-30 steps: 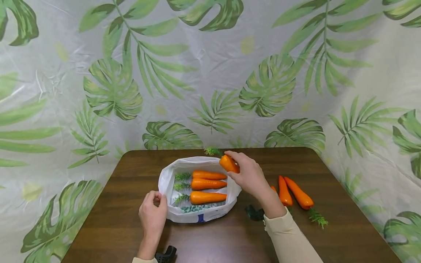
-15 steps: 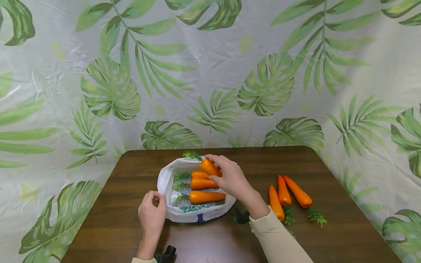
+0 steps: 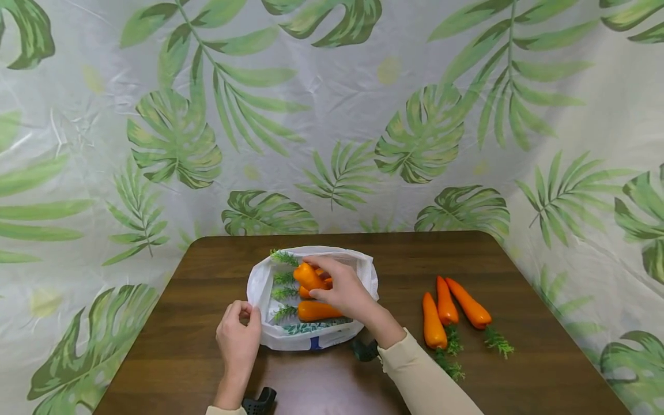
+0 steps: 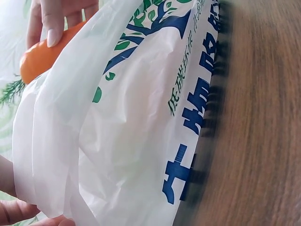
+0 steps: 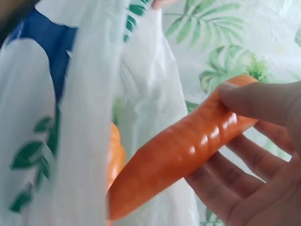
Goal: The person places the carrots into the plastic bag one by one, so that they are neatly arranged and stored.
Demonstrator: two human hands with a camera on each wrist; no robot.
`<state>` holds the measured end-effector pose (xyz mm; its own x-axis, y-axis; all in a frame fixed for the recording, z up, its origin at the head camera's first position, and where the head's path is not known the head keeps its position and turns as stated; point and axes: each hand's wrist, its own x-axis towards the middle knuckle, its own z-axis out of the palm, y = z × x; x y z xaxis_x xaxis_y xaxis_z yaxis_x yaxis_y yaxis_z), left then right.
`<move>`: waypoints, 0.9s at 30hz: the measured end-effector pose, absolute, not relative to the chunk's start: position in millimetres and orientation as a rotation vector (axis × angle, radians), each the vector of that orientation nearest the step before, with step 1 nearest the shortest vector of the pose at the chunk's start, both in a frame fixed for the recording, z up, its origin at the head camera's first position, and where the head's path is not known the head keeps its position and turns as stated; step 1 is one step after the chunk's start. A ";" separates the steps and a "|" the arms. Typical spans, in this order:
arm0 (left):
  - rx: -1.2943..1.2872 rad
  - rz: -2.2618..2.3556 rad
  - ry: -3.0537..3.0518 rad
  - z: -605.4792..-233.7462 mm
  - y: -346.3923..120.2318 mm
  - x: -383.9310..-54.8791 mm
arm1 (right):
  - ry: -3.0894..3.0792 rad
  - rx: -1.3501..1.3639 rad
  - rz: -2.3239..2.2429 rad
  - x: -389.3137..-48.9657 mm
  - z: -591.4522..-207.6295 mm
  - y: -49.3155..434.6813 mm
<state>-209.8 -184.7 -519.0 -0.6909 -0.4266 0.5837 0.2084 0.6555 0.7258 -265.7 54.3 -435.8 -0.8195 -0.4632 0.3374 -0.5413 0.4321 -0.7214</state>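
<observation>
My right hand (image 3: 339,288) holds an orange carrot (image 5: 188,146) with a green leafy top, thumb on one side and fingers on the other. In the head view it is over the mouth of a white plastic bag (image 3: 287,343), and the right wrist view has the carrot's narrow end dipping behind the bag's wall. Inside the bag lie several carrots (image 3: 317,311), their green tops toward the left; my right hand partly covers them. At the bag's left rim my left hand (image 3: 240,334) pinches the edge between thumb and fingers. Blue and green print (image 4: 188,108) marks the bag's side.
Three loose carrots (image 3: 450,305) with green tops lie on the brown wooden table (image 3: 404,253) to the right of the bag. Behind the table hangs a leaf-patterned sheet (image 3: 332,115). Black wrist devices (image 3: 259,401) sit at both wrists.
My right hand has carried the carrot leftward from the bag's back right rim to over its middle. The loose carrots on the right came into fuller view. My left hand stays at the rim.
</observation>
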 end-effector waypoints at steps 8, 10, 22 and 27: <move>0.173 -1.046 -2.092 -519.0 -185.2 -210.5 | -2.720 1.033 1.375 -265.7 -452.6 48.8; 0.178 -1.044 -2.091 -519.2 -185.2 -210.4 | -2.747 1.074 1.358 -265.3 -455.6 48.3; 0.186 -1.038 -2.100 -518.6 -185.5 -209.8 | -2.835 1.238 1.034 -267.7 -469.0 49.1; 0.182 -1.047 -2.100 -519.0 -185.0 -209.7 | -2.858 1.293 0.907 -268.4 -472.9 50.9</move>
<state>-209.7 -185.0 -519.0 -0.6951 -0.4329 0.5740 0.1976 0.6526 0.7315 -268.4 50.9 -472.9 -0.6800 -0.7247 0.1114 -0.6562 0.5337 -0.5334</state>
